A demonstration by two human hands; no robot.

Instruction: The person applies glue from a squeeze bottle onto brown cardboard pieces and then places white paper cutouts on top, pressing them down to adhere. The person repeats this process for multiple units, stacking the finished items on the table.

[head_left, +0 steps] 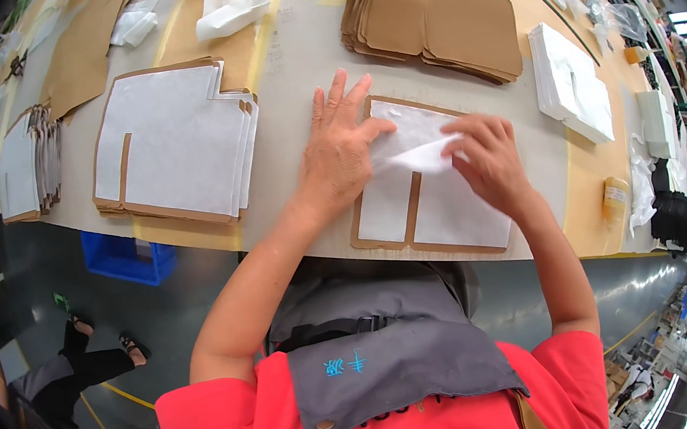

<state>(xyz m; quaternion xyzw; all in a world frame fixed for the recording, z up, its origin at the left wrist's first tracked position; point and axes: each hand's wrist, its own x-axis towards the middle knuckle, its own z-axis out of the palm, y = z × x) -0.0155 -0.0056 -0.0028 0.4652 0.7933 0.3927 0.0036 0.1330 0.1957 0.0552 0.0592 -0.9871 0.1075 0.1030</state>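
In front of me lies a brown panel (360, 231) with a narrow slot, its top mostly covered by white lining. A loose flap of thin white sheet (418, 156) is lifted and folded at the panel's middle. My right hand (487, 158) pinches this flap at its right end, the fingers slightly blurred. My left hand (339, 146) rests on the panel's left edge and the table, fingers spread, the thumb lying on the white sheet near the top. To the left, a stack of white-covered brown panels (172, 141) of similar shape sits on the table.
A tall stack of plain brown pieces (430, 11) lies beyond my hands. White cut sheets (569, 84) are piled at the right, near a small yellowish bottle (614, 198). Smaller panels (20, 168) stand far left. A blue crate (127, 256) is below the table; another person (47, 384) is lower left.
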